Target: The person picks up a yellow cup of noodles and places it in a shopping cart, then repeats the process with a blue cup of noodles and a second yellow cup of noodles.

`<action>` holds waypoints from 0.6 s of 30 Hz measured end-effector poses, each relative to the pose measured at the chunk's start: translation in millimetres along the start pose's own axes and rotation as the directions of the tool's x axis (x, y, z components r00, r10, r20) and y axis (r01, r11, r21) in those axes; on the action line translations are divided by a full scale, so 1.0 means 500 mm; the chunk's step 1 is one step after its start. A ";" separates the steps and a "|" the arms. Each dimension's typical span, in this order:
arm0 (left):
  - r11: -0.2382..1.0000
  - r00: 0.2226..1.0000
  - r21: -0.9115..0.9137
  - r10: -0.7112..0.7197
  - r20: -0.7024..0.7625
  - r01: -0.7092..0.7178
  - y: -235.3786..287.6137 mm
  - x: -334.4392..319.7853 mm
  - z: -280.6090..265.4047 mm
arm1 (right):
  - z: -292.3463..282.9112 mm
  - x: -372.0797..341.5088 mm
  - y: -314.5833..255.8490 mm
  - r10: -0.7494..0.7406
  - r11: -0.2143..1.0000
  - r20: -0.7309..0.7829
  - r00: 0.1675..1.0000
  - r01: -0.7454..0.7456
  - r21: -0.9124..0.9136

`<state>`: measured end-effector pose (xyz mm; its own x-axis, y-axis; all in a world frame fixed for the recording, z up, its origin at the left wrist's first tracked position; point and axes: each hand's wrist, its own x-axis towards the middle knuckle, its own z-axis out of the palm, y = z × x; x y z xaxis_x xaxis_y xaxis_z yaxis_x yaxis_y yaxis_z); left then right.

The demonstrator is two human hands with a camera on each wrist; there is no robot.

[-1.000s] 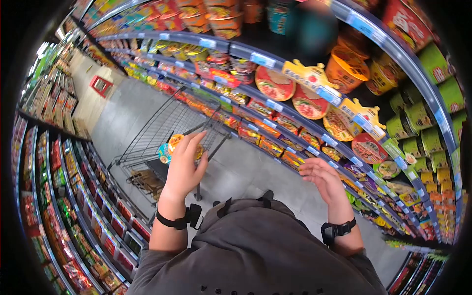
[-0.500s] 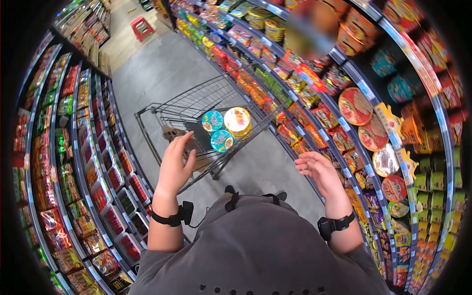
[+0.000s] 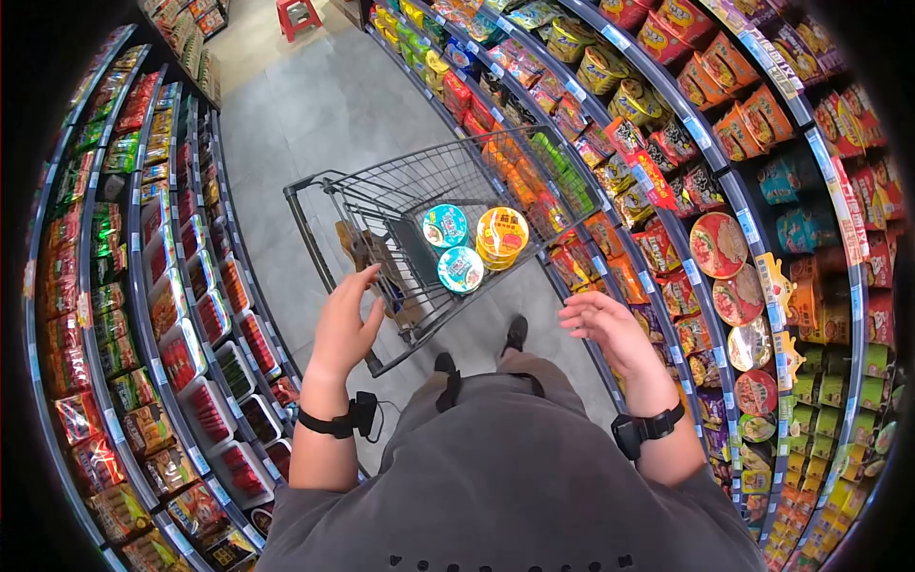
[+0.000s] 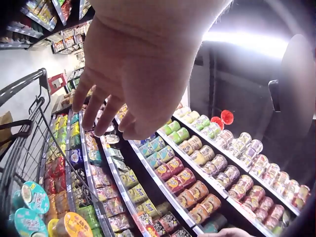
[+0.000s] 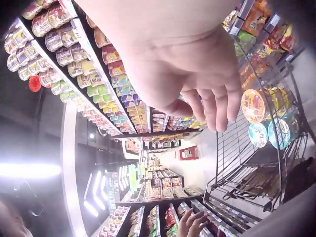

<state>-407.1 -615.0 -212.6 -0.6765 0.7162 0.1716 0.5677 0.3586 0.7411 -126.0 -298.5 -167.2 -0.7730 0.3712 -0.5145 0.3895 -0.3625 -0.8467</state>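
Two hands (image 3: 345, 324) (image 3: 618, 332) hover clear of the cart (image 3: 408, 246) edges

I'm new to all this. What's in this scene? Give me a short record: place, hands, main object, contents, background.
Place: shop aisle with a grey floor between dark-edged shelves of colourful packages
Left hand: raised, holding nothing
Right hand: raised, holding nothing
Main object: black wire shopping cart, in front of the person
Contents: round turquoise-lidded tubs; round yellow-orange tubs
Background: what looks like a red stool, farther along the aisle
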 end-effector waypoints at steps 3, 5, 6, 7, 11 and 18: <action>1.000 1.000 0.007 -0.015 0.027 0.015 -0.013 0.025 0.025 | -0.020 0.027 0.001 0.028 1.000 -0.003 1.000 -0.028 -0.001; 1.000 0.998 -0.012 -0.024 0.061 0.025 -0.019 0.047 0.046 | -0.041 0.053 0.001 0.044 0.999 -0.005 0.999 -0.044 0.013; 1.000 0.997 -0.010 -0.029 0.066 0.030 -0.023 0.059 0.058 | -0.051 0.068 0.001 0.061 0.998 -0.019 0.998 -0.061 0.015; 0.999 0.995 -0.022 -0.033 0.095 0.035 -0.026 0.074 0.070 | -0.063 0.087 -0.001 0.077 0.997 -0.032 0.997 -0.077 0.015; 0.995 0.985 -0.054 -0.074 0.158 0.084 -0.053 0.138 0.135 | -0.116 0.192 -0.005 0.121 0.993 -0.009 0.993 -0.121 0.016; 0.968 0.929 -0.060 -0.215 0.301 0.243 -0.084 0.270 0.276 | -0.188 0.435 0.020 0.277 0.961 0.018 0.961 -0.277 0.012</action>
<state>-457.6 -450.9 -310.1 -0.6094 0.7685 -0.1949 0.3566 0.4853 0.7983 -243.5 -140.9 -300.3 -0.6438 0.2412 -0.7262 0.5820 -0.4618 -0.6693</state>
